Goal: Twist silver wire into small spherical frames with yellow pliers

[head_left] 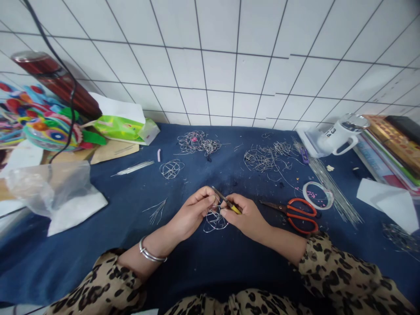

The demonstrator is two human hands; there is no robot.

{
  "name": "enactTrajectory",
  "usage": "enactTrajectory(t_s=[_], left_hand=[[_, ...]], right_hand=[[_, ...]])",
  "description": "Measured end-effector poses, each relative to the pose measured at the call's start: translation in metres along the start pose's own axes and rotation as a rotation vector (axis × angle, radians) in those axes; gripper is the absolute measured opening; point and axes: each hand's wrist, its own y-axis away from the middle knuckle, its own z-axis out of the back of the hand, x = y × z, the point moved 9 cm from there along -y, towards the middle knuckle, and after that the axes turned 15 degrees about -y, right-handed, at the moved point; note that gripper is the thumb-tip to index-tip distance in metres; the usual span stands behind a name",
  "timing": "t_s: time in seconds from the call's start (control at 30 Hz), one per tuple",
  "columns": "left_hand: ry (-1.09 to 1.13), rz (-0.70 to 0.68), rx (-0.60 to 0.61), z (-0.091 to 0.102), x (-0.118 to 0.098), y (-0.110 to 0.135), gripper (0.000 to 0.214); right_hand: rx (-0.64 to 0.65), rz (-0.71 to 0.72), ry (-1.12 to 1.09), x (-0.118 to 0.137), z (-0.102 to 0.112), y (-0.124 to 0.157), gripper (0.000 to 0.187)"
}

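Note:
My left hand pinches a silvery wire loop shape with small pink beads on it, which hangs below my fingers. My right hand is closed around pliers with yellow on the handle. The pliers' dark jaws point up and left, close to my left fingertips; whether they grip the wire cannot be made out. Right of my right hand lie scissors with orange handles. A small loose bunch of cut wires rests left of my left hand.
Tangled wire heaps and a round wire shape lie toward the wall. At right are a roll ring with pink beads inside, long straight wires and a white mug. A plastic bag and red thermos are at left.

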Motion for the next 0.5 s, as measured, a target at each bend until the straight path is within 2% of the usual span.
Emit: enactTrajectory(t_s=[0.33, 0.5], left_hand=[[-0.001, -0.019, 0.031, -0.0042, -0.0038, -0.0015, 0.012], [-0.097, -0.034, 0.007, -0.0008, -0.0030, -0.0011, 0.013]], right_hand=[[0.077, 0.003, -0.123, -0.0022, -0.0047, -0.0016, 0.017], [0.106, 0.003, -0.161, -0.0036, -0.0058, -0.0024, 0.018]])
